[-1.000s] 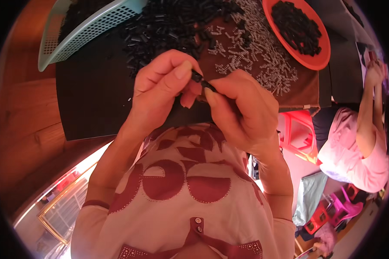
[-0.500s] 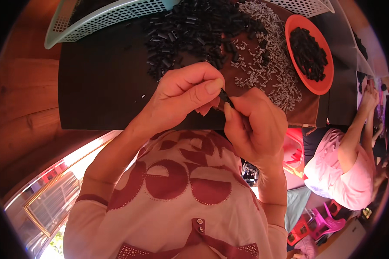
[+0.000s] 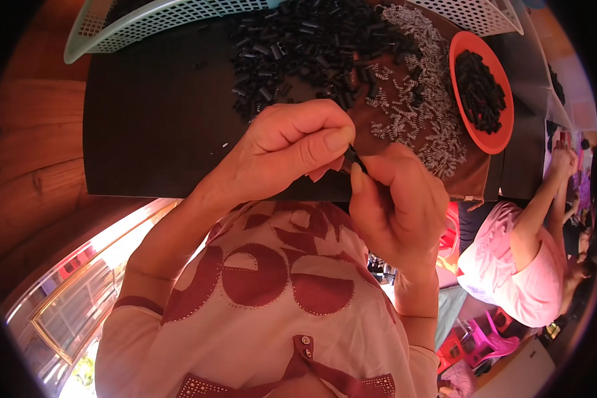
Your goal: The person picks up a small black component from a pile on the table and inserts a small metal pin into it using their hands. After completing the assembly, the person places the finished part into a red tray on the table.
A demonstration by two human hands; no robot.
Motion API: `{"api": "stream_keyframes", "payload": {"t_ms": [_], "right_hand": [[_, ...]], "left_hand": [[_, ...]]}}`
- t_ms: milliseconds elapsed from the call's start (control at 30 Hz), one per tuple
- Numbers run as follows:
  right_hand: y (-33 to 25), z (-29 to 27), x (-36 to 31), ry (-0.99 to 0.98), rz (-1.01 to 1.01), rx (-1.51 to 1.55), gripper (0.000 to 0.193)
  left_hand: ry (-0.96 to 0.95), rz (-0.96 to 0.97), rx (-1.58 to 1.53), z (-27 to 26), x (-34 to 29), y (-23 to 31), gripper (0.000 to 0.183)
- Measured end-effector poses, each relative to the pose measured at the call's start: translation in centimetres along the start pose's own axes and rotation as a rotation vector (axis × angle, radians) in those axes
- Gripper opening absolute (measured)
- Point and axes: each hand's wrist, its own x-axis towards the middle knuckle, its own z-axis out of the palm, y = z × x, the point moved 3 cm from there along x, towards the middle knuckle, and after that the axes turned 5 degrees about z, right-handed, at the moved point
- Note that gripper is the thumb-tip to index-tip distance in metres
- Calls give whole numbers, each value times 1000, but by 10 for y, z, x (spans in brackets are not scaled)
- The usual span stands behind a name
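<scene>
The dark table [image 3: 152, 126] fills the space in front of the person, its left part mostly bare. A pale green basket [image 3: 179, 25] stands at its far left, with a white basket [image 3: 477, 14] at the far right. A brown cloth [image 3: 469, 186] covers the right part of the table. Near the far edge lies a wide heap of black tubes [image 3: 292, 46], and beside it on the cloth a spread of small metal springs [image 3: 438, 99]. The orange bowl [image 3: 495, 143], just right of the springs, holds many black rods [image 3: 481, 93], probably the finished share. Plenty of loose tubes and springs remain, so the work looks well under way but far from over.

The left hand [image 3: 286, 146] and right hand [image 3: 404, 202] meet above the near edge, each pinching one slim black piece [image 3: 353, 157] between thumb and forefinger. This piece seems incomplete; whether a spring sits inside cannot be told.
</scene>
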Motion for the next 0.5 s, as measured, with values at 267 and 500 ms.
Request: {"api": "stream_keyframes", "payload": {"t_ms": [267,500], "right_hand": [[-9,1,5,-60,46,-13,20],[-7,6,3,38,-82,-88,24]], "left_hand": [[-56,47,-6,-2,1,3,24],[65,-64,-288,5,-5,-7,27]]}}
